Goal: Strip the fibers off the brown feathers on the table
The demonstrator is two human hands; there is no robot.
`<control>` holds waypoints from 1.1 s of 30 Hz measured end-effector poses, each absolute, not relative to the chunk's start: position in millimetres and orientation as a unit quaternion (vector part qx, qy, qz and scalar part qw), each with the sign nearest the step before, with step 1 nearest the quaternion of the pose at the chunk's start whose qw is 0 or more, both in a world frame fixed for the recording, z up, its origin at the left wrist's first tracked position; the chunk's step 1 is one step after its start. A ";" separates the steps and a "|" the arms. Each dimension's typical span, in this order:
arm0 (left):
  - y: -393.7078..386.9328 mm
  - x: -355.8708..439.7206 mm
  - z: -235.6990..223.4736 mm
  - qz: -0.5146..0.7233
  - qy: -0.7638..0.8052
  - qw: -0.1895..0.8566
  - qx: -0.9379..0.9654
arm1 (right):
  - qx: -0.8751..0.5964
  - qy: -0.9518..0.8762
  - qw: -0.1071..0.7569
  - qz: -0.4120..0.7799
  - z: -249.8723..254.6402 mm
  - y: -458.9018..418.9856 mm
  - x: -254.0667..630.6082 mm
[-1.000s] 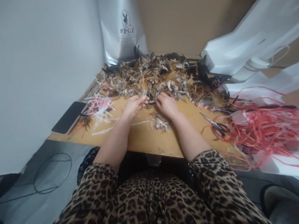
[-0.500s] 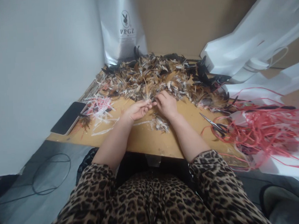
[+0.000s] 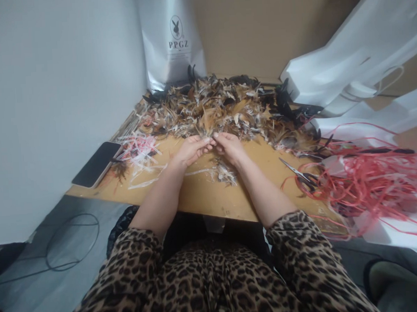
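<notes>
Two-handed fingertip work on tan feather tuft (image 3: 208, 121), upright at near edge of feather pile (image 3: 188, 106), above brown surface (image 3: 214, 195). Pinched narrow at base in L hand (image 3: 194, 149), as far as visible. Fingers bunched close in R hand (image 3: 230, 148), tips just beside L's; can't tell if gripping tuft too. Step now: prob. picking over or arranging tuft's base. Called for next, prob.: steady L pinch, light R fingertips, no crushing of barbs. Scissors (image 3: 301, 173) at R, well apart, untouched.
</notes>
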State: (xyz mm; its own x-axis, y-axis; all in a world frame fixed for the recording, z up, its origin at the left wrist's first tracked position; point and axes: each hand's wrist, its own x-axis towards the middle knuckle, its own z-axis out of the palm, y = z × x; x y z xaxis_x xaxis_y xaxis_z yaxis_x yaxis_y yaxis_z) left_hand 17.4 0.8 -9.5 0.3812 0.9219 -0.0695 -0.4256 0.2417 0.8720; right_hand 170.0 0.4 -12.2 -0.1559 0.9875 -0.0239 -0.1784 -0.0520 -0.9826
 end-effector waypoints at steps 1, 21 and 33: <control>0.6 17.7 -10.6 0.457 0.303 0.726 0.415 | -0.404 -0.457 0.493 0.620 -11.2 0.0 169.6; 4.2 20.6 -18.0 0.446 0.364 0.725 0.379 | -0.429 -0.467 0.590 0.500 -20.0 5.4 165.3; 5.0 23.2 -23.5 0.447 0.389 0.676 0.438 | -0.465 -0.498 0.578 0.450 -17.0 1.2 166.2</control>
State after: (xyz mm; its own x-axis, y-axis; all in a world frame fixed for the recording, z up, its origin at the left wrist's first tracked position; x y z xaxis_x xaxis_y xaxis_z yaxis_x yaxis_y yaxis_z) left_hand 23.2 5.0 -23.5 0.2976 0.9451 -0.1349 -0.2623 0.2168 0.9403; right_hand 166.2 1.2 -17.0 0.0996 0.9827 0.1564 -0.0568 0.1625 -0.9851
